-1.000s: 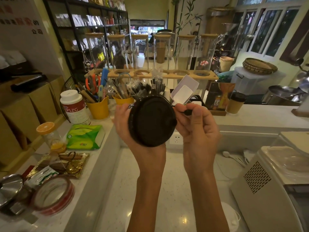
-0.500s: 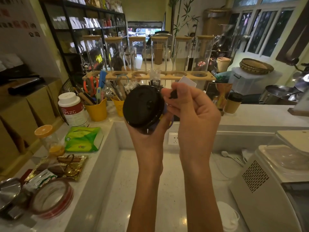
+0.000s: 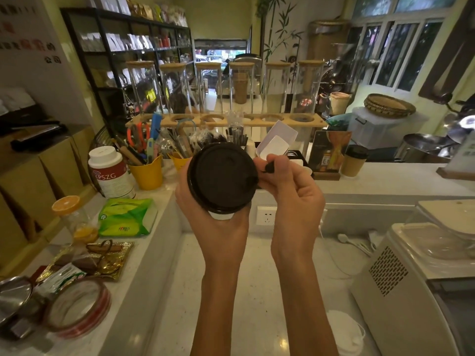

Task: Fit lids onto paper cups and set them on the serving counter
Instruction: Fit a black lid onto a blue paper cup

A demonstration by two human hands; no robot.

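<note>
While your left hand (image 3: 205, 214) grips the lidded cup (image 3: 222, 177), your right hand (image 3: 290, 191) pinches a small black plug (image 3: 269, 166) at the lid's right edge.

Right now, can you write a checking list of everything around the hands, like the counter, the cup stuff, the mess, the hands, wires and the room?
Surface: pale counter, lit, glossy.
Job's things: black lid on a cup that is mostly hidden; another lidded cup stands on the raised serving counter.
Clutter: tape roll, tissue pack, white canister, yellow tool tub.
Grippers: left hand wraps the cup; right hand pinches a small black piece at the lid's rim.
Cables: thin white cord near the wall socket.
Surroundings: glass jar rack, shelves.
</note>
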